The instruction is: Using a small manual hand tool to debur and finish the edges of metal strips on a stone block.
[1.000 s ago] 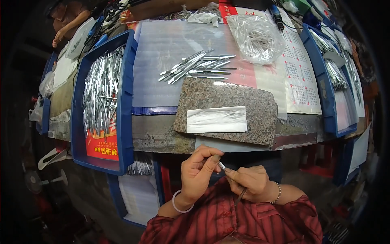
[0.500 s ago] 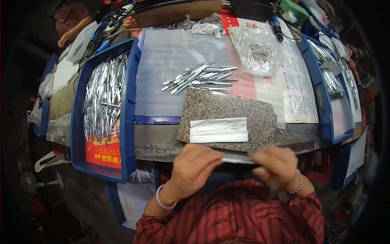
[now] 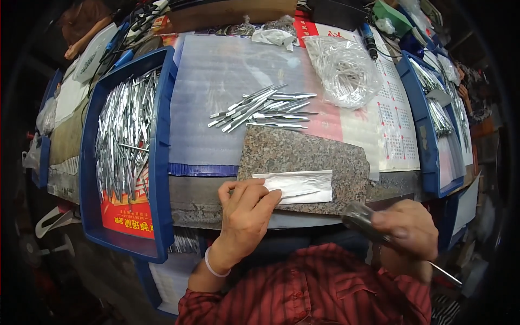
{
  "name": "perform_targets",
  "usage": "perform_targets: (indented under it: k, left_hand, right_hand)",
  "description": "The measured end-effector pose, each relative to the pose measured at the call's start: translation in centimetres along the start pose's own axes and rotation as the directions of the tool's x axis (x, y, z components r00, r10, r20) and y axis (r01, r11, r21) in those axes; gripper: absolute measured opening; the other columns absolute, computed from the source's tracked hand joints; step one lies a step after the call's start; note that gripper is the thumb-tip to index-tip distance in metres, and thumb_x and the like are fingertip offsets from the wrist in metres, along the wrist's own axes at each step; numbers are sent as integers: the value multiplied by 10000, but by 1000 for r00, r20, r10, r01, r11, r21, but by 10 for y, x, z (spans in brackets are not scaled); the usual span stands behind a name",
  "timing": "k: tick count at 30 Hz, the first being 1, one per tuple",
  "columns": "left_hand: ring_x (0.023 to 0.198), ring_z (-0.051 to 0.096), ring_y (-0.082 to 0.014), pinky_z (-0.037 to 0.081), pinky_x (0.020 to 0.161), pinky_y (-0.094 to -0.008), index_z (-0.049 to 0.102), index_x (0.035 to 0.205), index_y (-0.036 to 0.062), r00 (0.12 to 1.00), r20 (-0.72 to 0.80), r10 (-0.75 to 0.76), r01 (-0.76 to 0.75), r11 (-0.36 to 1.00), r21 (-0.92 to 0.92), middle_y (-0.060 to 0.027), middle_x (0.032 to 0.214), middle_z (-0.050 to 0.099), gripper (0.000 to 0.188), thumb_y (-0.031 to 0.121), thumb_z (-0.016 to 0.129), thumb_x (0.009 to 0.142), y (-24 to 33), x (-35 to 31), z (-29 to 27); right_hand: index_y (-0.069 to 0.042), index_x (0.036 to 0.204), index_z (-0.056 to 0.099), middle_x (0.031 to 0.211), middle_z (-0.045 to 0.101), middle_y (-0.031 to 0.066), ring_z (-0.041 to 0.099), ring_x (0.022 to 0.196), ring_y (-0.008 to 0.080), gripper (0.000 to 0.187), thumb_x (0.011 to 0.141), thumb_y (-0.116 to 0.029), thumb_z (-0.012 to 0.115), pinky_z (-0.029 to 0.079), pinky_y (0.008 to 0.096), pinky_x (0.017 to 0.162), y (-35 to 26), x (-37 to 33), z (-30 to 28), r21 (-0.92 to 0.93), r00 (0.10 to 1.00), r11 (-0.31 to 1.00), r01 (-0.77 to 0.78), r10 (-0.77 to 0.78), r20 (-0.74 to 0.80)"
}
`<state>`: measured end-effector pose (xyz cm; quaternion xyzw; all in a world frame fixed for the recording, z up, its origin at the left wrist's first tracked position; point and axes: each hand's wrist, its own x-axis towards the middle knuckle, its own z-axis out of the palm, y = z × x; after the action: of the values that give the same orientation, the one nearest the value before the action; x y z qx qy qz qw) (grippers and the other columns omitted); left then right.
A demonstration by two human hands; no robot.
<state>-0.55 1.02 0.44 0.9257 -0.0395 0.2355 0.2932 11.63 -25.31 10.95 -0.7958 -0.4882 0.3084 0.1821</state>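
Observation:
A speckled granite slab (image 3: 309, 146) lies at the near edge of the bench, with a folded white paper pad (image 3: 303, 181) on it. Between its fingertips, my left hand (image 3: 245, 208) pins a slim metal piece (image 3: 303, 195) flat against the pad. My right hand (image 3: 409, 227) is closed round a hammer, whose dark head (image 3: 355, 216) sits just right of and below the slab. The hammer's thin metal handle sticks out behind my wrist. Beyond the slab lies a loose pile of similar silvery metal pieces (image 3: 260, 108).
To the left stands a blue bin (image 3: 162, 162) with many metal pieces on red printed paper. Another blue tray (image 3: 428, 146) holds bundled pieces at right. A clear plastic bag (image 3: 346, 76) lies behind the slab. A person's arm (image 3: 89, 40) shows at far left.
My left hand has come forward from in front of the slab, laying the metal piece on the pad. My right hand has let go of it, moved right and taken hold of the hammer.

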Motion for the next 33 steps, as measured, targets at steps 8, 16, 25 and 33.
perform_targets:
  k: [8, 16, 25, 33]
  left_hand:
    - [913, 627, -247, 357, 833, -408, 695, 962, 90, 999, 31, -10, 11, 999, -31, -34, 834, 586, 258, 23, 761, 722, -6, -3, -1]
    - [960, 608, -223, 346, 855, -417, 653, 1004, 75, 999, 44, 16, -14, 999, -47, -38, 856, 570, 269, 30, 671, 740, -11, -4, 1]
    - [959, 604, -230, 347, 863, -422, 647, 985, 83, 999, 53, 5, -4, 999, -32, -65, 910, 582, 242, 34, 652, 748, -13, -5, 0]
    - [1017, 603, -240, 341, 894, -435, 629, 945, 100, 996, 82, -45, 49, 998, -47, -57, 927, 575, 159, 62, 666, 795, -22, -4, -21]
  right_hand:
    - [-18, 990, 657, 850, 690, 182, 693, 679, 293, 127, 879, -69, 625, 523, 323, 527, 4, 64, 35, -82, 603, 927, 367, -304, -738]
    - [11, 1001, 671, 887, 705, 150, 683, 636, 223, 510, 1015, -439, 432, 529, 319, 565, 1, 76, 38, 253, 904, 960, 117, 3, -428]
    - [40, 970, 653, 961, 710, 247, 712, 663, 247, 579, 1016, -478, 400, 540, 278, 510, -35, 74, 22, -35, 441, 783, 622, -387, -810]
    - [-65, 913, 589, 724, 589, 91, 610, 570, 268, 169, 846, -178, 696, 446, 357, 456, -15, 110, 48, 16, 842, 952, 305, -262, -471]
